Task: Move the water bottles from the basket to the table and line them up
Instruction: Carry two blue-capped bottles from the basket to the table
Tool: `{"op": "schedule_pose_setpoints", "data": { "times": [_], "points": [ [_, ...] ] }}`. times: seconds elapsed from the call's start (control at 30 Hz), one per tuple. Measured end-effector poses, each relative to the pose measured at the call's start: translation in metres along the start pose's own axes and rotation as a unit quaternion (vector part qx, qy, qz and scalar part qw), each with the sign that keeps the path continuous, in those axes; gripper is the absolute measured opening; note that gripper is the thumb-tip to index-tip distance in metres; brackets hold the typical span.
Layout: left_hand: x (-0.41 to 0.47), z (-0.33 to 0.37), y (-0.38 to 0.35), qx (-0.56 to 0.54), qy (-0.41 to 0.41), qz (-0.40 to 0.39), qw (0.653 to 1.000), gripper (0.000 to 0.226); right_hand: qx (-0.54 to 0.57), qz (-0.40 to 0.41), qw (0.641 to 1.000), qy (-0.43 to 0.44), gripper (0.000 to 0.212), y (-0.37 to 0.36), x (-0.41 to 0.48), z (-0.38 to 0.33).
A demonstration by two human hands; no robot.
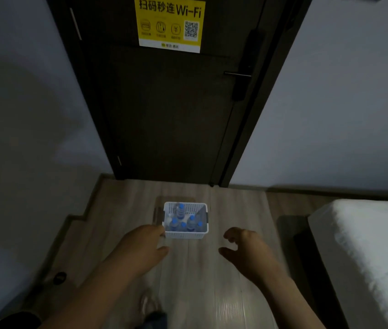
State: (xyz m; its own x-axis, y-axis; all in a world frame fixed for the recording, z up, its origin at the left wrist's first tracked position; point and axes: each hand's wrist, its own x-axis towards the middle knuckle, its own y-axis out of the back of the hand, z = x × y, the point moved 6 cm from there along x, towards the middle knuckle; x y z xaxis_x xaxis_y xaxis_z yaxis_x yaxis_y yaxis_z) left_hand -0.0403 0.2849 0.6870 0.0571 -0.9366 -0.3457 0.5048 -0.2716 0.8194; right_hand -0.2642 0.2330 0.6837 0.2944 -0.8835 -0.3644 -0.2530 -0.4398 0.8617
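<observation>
As the water bottles point(183, 222) all sit in the white basket point(184, 235) at twelve o'clock, nothing is moved; left hand point(140, 248) and right hand point(245, 251) reach, loosely spread, empty.

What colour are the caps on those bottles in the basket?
Blue caps, seen in the head view.

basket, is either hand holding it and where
Nothing is held. The left hand reaches the basket at its near-left corner, thumb spread; the right hand is empty.

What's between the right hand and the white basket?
Only bare wooden floor separates the right hand and the basket, seen in the head view.
</observation>
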Motion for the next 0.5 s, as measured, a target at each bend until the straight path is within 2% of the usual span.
{"op": "schedule_pose_setpoints", "data": {
  "times": [0.13,0.3,0.43,0.5],
  "points": [
    [0.057,-0.012,0.007,-0.014,-0.006,-0.029,0.999,0.012,0.001,-0.014,1.0,-0.012,0.04,0.004,0.049,-0.002],
    [0.129,-0.031,0.025,-0.01,-0.009,-0.044,0.999,0.026,0.001,-0.015,0.999,-0.03,0.04,0.009,0.113,-0.013],
    [0.183,-0.047,0.025,-0.016,-0.007,-0.064,0.998,0.016,0.007,0.0,0.999,-0.036,0.039,0.005,0.165,-0.022],
    [0.204,-0.054,0.021,-0.012,-0.004,-0.072,0.997,0.02,0.008,0.001,0.999,-0.04,0.039,-0.001,0.186,-0.021]
  ]
}}
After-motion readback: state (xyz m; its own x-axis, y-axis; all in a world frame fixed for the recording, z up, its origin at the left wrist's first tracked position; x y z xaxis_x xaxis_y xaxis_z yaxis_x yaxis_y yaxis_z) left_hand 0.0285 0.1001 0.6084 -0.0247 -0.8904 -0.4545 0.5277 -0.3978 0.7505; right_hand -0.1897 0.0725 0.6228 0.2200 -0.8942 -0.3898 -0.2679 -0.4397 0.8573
